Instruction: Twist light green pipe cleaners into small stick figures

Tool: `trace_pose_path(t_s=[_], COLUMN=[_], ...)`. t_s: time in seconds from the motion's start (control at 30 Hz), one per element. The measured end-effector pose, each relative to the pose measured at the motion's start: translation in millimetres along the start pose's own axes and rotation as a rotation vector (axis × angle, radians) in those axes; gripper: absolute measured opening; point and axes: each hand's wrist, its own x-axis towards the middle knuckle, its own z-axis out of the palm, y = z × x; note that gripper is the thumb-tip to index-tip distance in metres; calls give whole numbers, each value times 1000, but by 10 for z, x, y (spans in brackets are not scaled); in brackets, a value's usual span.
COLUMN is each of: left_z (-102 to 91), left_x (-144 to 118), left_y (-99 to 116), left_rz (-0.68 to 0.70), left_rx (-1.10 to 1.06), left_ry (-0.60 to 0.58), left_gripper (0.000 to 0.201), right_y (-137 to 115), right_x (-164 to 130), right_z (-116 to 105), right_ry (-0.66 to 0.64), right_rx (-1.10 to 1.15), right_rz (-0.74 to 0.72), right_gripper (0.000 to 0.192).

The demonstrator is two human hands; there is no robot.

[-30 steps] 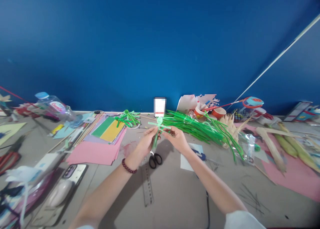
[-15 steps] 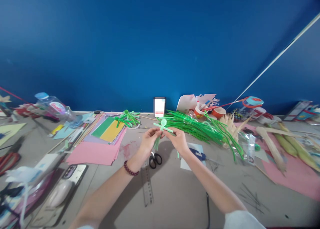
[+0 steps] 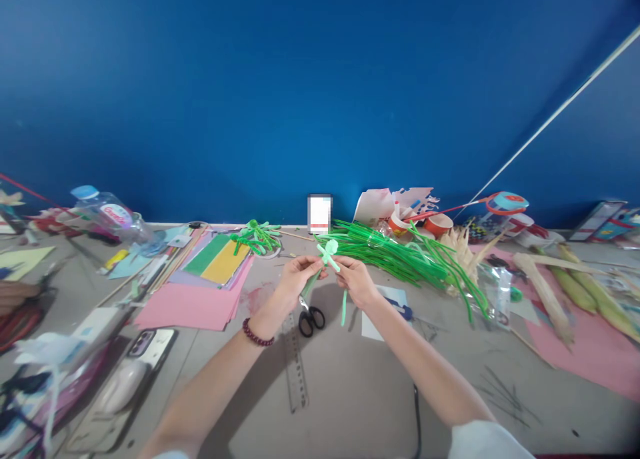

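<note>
Left hand (image 3: 296, 275) and right hand (image 3: 356, 280) pinch a pale-green figure (image 3: 331, 247) over the middle of the table.
Nearest, a clear ruler (image 3: 295, 372) lies lengthwise on the gray table (image 3: 350, 392); near its far end, black-handled scissors (image 3: 311, 320) sit just below the hands. Right of them, the right forearm partly covers a white sheet (image 3: 373, 325); on the left lies pink paper (image 3: 190, 307). A pale strip (image 3: 344, 307) dangles beneath the right hand; I cannot tell what it hangs from. Fingers curl against thumbs on both hands, close together, with the figure's round top showing beyond. Farther, bright green stems (image 3: 395, 253) spread rightward, beside a blurred white rectangle (image 3: 320, 214) before the blue wall (image 3: 320, 99).
</note>
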Motion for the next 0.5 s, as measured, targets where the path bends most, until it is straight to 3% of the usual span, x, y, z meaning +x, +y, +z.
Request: trace_pose_path(t_s=[0.27,0.5], left_z=[58,42], left_x=[-26,-11], left_y=[-27,-52], left_rz=[47,126], left_rx=[53,95], left_ry=[59,20], left_gripper=[23,24], right_y=[44,67], right_x=[-11,-18], right_z=[-16,4], right_ry=[119,108], right_rx=[-265,-287], right_rz=[-205,-273], right_gripper=[26,22])
